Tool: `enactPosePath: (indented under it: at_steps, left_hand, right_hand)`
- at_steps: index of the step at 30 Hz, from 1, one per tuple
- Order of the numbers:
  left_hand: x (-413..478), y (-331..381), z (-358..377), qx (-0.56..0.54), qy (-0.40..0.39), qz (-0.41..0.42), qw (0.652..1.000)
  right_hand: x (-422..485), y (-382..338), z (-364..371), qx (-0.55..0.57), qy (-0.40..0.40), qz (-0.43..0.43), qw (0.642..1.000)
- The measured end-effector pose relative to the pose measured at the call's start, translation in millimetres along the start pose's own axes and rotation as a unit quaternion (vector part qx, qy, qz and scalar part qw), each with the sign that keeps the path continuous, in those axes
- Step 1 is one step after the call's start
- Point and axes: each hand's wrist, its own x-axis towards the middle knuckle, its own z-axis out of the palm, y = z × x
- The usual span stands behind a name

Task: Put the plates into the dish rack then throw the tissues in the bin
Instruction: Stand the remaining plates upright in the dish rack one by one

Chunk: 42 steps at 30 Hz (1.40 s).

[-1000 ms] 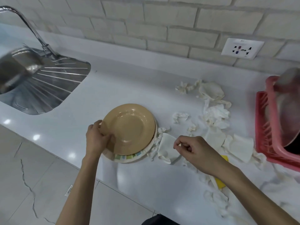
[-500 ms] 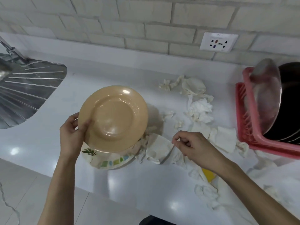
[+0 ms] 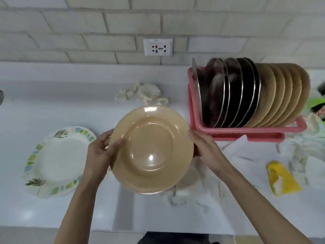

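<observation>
A tan plate is held above the white counter, face up towards me. My left hand grips its left rim with the thumb on top. My right hand holds its right rim. A white plate with a leaf and green-tile border lies on the counter to the left. The pink dish rack stands at the right, filled with several upright steel and tan plates. Crumpled tissues lie behind the plate, and more tissues are spread at the right, blurred.
A yellow wrapper lies on the counter at the right. A wall socket sits on the brick wall above. A green packet shows at the far right edge. The counter's front edge runs along the bottom.
The tan plate has been lifted off the patterned plate and carried right. My right hand left the tissues and took the plate's right rim. The view swung right, showing the whole rack.
</observation>
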Motion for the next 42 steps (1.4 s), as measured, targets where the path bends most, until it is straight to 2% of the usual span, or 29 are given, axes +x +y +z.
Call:
enactPosePath:
  at_steps: [3,7,15,21,26,29,32,38,42]
  left_hand:
    - [-15.3,-3.6,53.4,0.001,-0.034,-0.008,0.999]
    - [-39.0,-10.9,121.6,-0.01,-0.069,-0.032,0.997]
    - [-77.6,-20.0,242.1,0.034,-0.103,-0.046,0.993]
    - [-91.0,-15.4,320.9,0.102,-0.174,0.038,0.979]
    - [-82.5,5.0,375.5,0.202,-0.195,0.177,0.943]
    - [-74.1,10.8,398.0,0.279,-0.213,0.232,0.907]
    - [-68.8,6.7,408.9,0.349,-0.219,0.229,0.882]
    - [-72.8,-1.7,411.6,0.397,-0.211,0.22,0.866]
    - [-74.7,-2.5,411.5,0.41,-0.214,0.209,0.861]
  right_hand:
    - [-28.2,-3.4,-33.3,0.038,0.027,0.014,0.999]
    - [-58.5,-3.3,-84.0,-0.038,0.088,0.029,0.995]
    - [-118.7,-18.1,-192.3,-0.16,0.121,0.036,0.979]
    - [-158.4,-50.1,-276.3,-0.194,0.141,0.031,0.97]
    - [-175.9,-78.4,-334.1,-0.214,0.225,0.028,0.95]
    - [-177.6,-88.6,-354.2,-0.251,0.261,0.012,0.932]
    - [-174.6,-99.7,-366.0,-0.307,0.288,-0.006,0.907]
    - [-140.3,-130.0,-372.7,-0.406,0.342,-0.072,0.844]
    - [-93.4,-134.2,-372.5,-0.42,0.354,-0.09,0.831]
